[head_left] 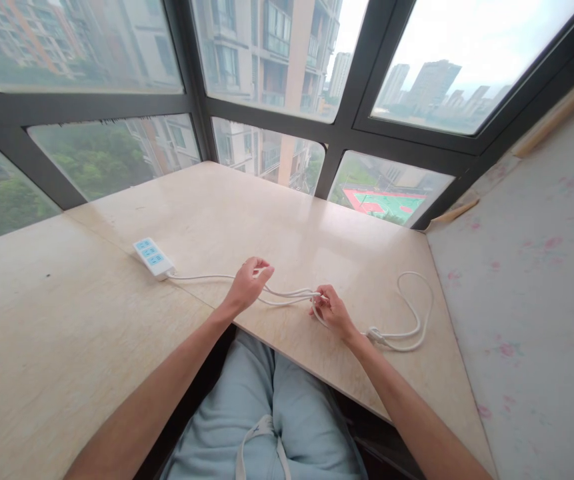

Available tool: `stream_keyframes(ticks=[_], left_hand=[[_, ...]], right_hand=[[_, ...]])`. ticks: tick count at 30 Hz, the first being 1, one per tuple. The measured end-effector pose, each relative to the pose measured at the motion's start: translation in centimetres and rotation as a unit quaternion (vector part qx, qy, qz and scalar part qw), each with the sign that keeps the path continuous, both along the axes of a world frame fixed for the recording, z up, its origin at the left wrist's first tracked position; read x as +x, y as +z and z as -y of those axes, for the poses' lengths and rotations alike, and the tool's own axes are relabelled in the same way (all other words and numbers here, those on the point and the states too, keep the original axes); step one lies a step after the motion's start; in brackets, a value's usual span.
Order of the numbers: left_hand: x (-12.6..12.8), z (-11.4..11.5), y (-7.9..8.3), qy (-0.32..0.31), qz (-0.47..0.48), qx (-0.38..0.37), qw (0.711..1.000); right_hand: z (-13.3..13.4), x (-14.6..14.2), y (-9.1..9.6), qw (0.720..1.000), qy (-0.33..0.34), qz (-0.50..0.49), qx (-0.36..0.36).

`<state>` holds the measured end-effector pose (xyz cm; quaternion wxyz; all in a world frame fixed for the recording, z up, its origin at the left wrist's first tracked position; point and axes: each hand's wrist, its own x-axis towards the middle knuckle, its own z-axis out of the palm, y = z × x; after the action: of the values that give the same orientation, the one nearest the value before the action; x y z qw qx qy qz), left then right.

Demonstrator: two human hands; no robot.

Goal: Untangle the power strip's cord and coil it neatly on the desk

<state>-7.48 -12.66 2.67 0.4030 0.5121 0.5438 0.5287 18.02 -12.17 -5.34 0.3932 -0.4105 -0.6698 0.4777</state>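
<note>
A white power strip [153, 257] with blue socket faces lies on the stone sill to the left. Its white cord [287, 294] runs right from the strip and is folded into several strands between my hands. My left hand [249, 283] is closed around the left end of these strands, thumb and fingers pinched together. My right hand [331, 308] grips the strands at their right end. Beyond my right wrist, the cord loops on the sill, with its plug [374, 335] partly behind my forearm.
The beige stone sill [91, 320] extends to dark-framed windows [267, 115] at the back. A floral-papered wall [531, 300] borders the right side. My legs in light blue trousers [261, 413] are below the sill's front edge.
</note>
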Motion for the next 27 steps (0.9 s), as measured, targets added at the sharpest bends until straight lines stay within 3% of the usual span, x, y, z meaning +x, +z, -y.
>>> stream_keyframes(ticks=[2,5,9,13,16,19,23,25,27], left_hand=[[0.6,0.6,0.7,0.002,-0.162,0.089,0.983],[2.2,1.0,2.0,-0.082,-0.295,0.174,0.936],[4.5,0.2,2.8,-0.220,-0.365,0.082,0.901],[5.5,-0.8,3.3,-0.252,-0.390,0.007,0.886],[5.0,-1.0,3.8,-0.204,-0.389,0.006,0.898],[3.4,-1.6,4.2,-0.110,-0.319,0.015,0.941],[0.5,-3.0,4.7,0.053,-0.091,-0.013,0.994],[-0.9,-3.8,4.8,0.123,0.049,-0.020,0.991],[-2.1,-4.3,4.6,0.170,0.181,-0.023,0.968]], right_hand=[[0.1,-0.3,-0.3,1.000,-0.022,0.007,-0.007],[0.2,-0.6,-0.3,0.999,-0.039,0.015,0.008],[0.2,-0.5,-0.3,0.999,-0.037,0.018,0.024],[0.4,-0.1,-0.5,0.997,-0.033,0.038,0.062],[0.4,0.7,-0.4,0.992,-0.020,0.080,0.099],[0.4,1.9,0.2,0.980,0.004,0.138,0.146],[0.1,3.7,1.9,0.951,0.021,0.224,0.210],[-0.1,4.4,2.9,0.939,0.020,0.263,0.222],[-0.2,4.9,3.6,0.933,0.021,0.288,0.214]])
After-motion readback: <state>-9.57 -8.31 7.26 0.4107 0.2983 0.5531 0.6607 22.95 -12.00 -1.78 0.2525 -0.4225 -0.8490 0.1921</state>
